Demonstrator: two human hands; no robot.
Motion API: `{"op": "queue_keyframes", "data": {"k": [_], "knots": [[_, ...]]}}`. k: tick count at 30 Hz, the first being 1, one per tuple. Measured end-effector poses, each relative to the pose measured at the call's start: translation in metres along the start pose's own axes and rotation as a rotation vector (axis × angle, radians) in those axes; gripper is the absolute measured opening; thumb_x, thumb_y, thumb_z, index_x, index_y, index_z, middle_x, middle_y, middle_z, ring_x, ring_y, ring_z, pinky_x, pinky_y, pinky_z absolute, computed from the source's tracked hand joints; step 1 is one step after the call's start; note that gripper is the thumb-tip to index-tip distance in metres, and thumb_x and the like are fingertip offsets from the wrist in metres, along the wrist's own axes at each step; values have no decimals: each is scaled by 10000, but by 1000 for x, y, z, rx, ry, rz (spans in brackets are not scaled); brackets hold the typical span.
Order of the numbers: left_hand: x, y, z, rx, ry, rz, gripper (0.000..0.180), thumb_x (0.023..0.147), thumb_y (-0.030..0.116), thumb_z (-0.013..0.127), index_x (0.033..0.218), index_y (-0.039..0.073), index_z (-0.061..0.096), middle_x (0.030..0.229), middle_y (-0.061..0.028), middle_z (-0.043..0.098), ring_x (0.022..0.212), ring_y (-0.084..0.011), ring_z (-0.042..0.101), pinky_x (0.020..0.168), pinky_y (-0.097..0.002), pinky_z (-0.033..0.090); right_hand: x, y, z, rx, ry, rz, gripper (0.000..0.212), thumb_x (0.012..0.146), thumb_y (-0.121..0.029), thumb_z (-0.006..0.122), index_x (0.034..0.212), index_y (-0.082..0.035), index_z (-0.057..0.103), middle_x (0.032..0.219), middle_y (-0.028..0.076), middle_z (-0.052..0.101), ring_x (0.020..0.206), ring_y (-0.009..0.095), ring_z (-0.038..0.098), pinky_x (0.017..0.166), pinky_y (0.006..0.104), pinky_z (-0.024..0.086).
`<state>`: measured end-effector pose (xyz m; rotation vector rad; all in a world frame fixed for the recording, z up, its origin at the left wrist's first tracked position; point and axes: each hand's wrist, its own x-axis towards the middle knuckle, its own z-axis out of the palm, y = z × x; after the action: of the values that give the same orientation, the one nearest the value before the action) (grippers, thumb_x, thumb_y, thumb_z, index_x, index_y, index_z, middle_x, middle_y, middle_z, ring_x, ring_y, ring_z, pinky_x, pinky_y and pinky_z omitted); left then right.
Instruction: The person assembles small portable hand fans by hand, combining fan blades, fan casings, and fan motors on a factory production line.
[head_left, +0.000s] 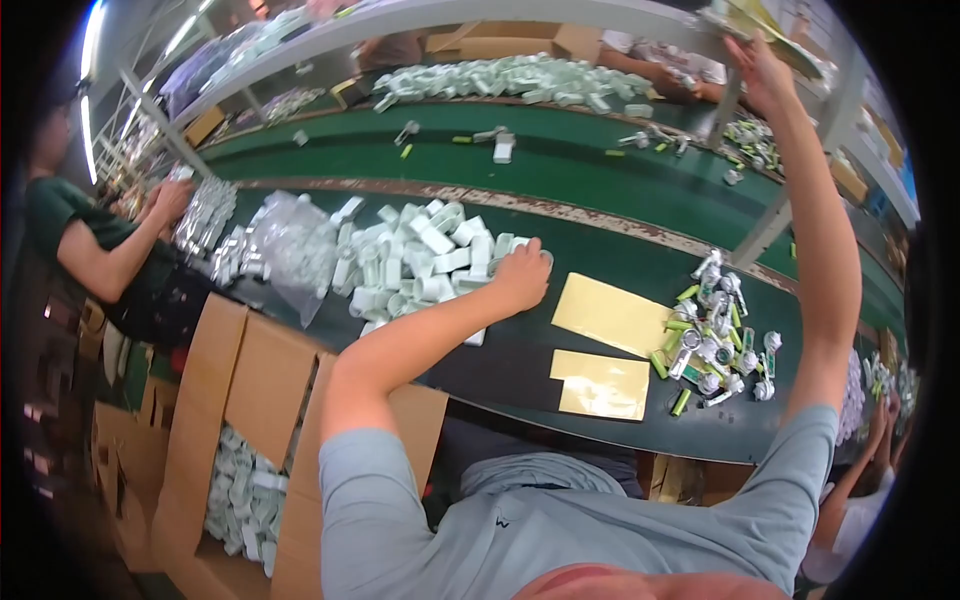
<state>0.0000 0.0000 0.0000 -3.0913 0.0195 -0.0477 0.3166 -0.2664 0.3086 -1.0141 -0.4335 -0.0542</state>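
Note:
My left hand (523, 275) rests at the right edge of a heap of white plastic casings (430, 240), its fingers curled round one casing that they partly hide. My right hand (767, 80) is raised high to the shelf rail, with its fingers closed at the edge of some yellow sheets (775, 38); the grip is partly hidden. On the dark table between my arms lie two glossy yellow sheets, a whole one (612, 313) and, nearer me, one with a notched corner (603, 386). Right of them is a pile of small motor assemblies (715, 345) with green cylindrical batteries.
A clear plastic bag (292, 250) lies left of the heap. An open cardboard box (215, 400) holding white parts stands lower left. A white metal rail (560, 12) crosses above the green conveyor (330, 145). Co-workers (95, 235) stand left, across and right.

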Motion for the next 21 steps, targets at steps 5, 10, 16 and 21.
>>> {"op": "queue_keyframes", "data": {"k": [5,10,16,21], "knots": [[-2,3,10,123,62,-6,386,784,316,760,992,10,649,1116,-146,512,1001,-291,577,740,-386,538,-47,17,12,-154,55,81,466,1073,-367,366,1300,32,446,1221,193,671,1013,211,681,824,278,555],[-28,-4,10,131,94,25,280,771,231,739,938,22,654,1068,-130,515,976,-276,564,781,-392,496,-235,68,9,-351,-429,261,297,969,-346,551,1078,-71,582,868,82,675,620,140,618,519,275,509],[-33,5,4,-59,286,286,127,750,65,632,876,65,641,1029,-128,516,1000,-303,528,787,-407,446,-385,129,-41,-327,-462,540,132,1003,-114,566,1054,4,600,842,75,684,684,95,637,595,233,514],[-31,4,-8,-335,282,199,238,877,69,590,1111,27,572,1244,-246,521,1048,-409,560,873,-457,480,-411,147,-54,-400,-327,506,135,988,-103,587,1041,20,605,844,73,691,697,85,629,624,227,510]]}}
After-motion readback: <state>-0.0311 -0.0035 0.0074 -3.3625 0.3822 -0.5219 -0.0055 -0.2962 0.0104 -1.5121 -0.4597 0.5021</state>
